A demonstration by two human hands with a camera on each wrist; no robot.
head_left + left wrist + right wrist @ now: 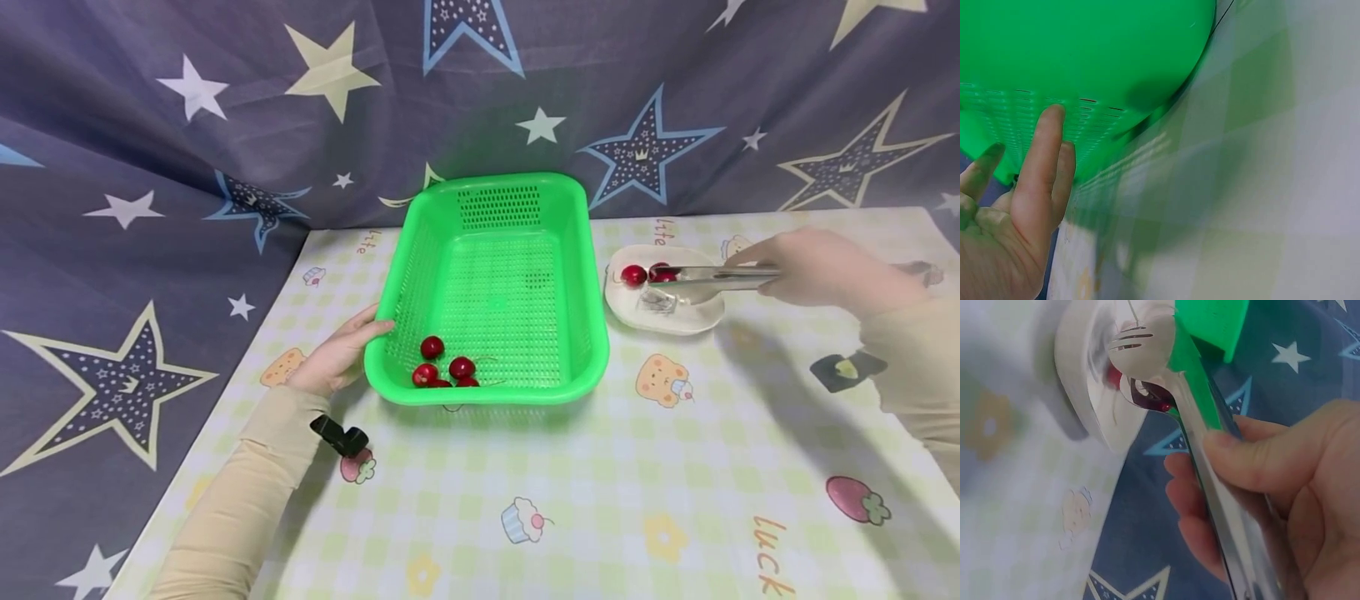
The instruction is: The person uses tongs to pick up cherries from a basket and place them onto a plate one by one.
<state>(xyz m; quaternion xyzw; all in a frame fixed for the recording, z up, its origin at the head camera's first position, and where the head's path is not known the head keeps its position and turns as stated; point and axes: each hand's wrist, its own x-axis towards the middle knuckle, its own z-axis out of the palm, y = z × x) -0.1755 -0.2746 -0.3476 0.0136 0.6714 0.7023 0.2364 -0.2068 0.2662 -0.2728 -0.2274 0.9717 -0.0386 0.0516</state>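
My left hand point(337, 354) is at the left side of a green plastic basket point(597, 350). A fingertip touches its rim, and in the left wrist view straight fingers point(1038, 169) lie along the slotted outer wall. Several red cherries point(432, 347) lie in the basket's near left corner. My right hand point(821, 271) grips metal tongs point(738, 273), thumb on one arm and fingers round the other. The slotted tong ends stand around a cherry point(1150, 397) over a white plate point(697, 321). Another cherry point(633, 276) sits beside it on the plate.
A checked tablecloth point(585, 508) printed with cartoons covers the table. Behind and to the left hangs a dark curtain point(247, 83) with stars. Something clear and shiny point(657, 302) shows on the plate below the tongs.
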